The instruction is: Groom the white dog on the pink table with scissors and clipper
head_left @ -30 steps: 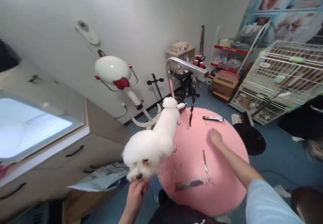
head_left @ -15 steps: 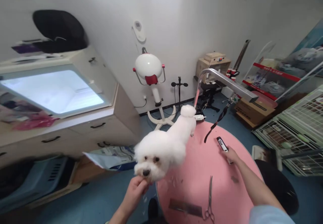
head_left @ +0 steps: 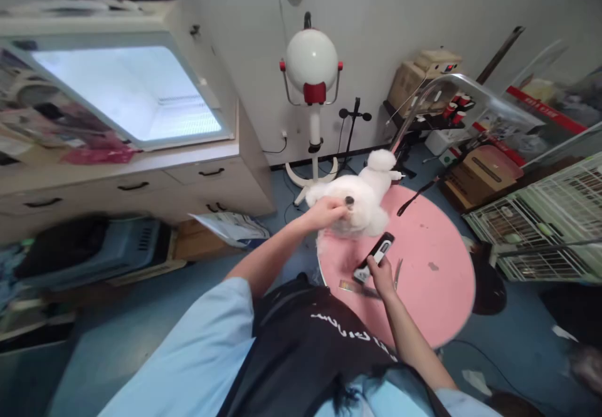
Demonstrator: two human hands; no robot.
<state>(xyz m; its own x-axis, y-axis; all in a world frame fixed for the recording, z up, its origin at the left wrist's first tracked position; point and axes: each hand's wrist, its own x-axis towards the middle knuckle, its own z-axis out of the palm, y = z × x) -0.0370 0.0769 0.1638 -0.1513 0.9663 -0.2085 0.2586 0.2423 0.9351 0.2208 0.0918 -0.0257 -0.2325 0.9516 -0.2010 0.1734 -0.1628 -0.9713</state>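
A fluffy white dog [head_left: 371, 207] stands on the round pink table [head_left: 433, 235], its head tipped back so the dark nose points up. My left hand [head_left: 327, 212] is closed on the fur of its muzzle, beside the nose. In my right hand [head_left: 382, 275] is a black and white hair clipper [head_left: 375, 258], held low over the near part of the table, apart from the dog. Under and beside that hand lie a comb [head_left: 352, 286] and a pair of scissors [head_left: 399, 271], both partly covered.
A metal grooming arm [head_left: 493, 100] with a dark hanging loop [head_left: 416, 196] reaches over the table. Behind stands a white and red dryer [head_left: 312, 66] on a stand. At left is a cabinet [head_left: 188, 172] with a lit box [head_left: 141, 94]; wire cages [head_left: 540, 222] stand at right.
My view has tilted down. The dog's head has been raised, nose up, with my left hand still on its muzzle. My right hand has brought the clipper leftward and nearer, over the comb.
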